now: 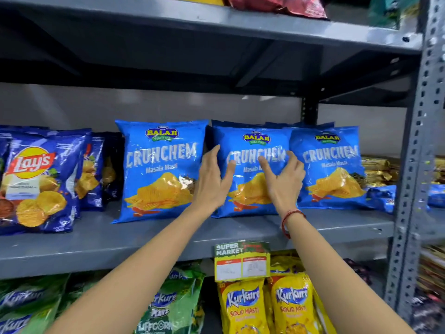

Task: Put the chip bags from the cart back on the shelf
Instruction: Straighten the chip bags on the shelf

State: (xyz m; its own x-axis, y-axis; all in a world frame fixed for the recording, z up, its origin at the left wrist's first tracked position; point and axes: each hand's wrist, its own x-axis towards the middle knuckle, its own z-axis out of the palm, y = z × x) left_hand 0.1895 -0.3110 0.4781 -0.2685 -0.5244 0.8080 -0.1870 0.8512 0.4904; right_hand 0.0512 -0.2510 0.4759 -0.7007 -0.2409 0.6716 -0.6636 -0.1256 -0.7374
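Observation:
Three light-blue Balaji Crunchem chip bags stand upright on the grey middle shelf (101,247). The left bag (159,169) and the right bag (330,167) flank the middle bag (250,145). My left hand (212,182) is spread at the middle bag's left edge, fingers apart. My right hand (284,179) hovers in front of its right half, fingers curled but apart. Neither hand grips the bag; whether fingertips touch it is unclear. More blue bags stand behind the middle one. The cart is out of view.
Dark-blue Lay's bags (36,179) fill the shelf's left end. Gold packets (378,169) are stacked at the right, by the perforated upright post (419,165). Below hang a price tag (242,260), green Kurkure bags (168,302) and yellow Kurkure bags (267,307). A shelf runs overhead.

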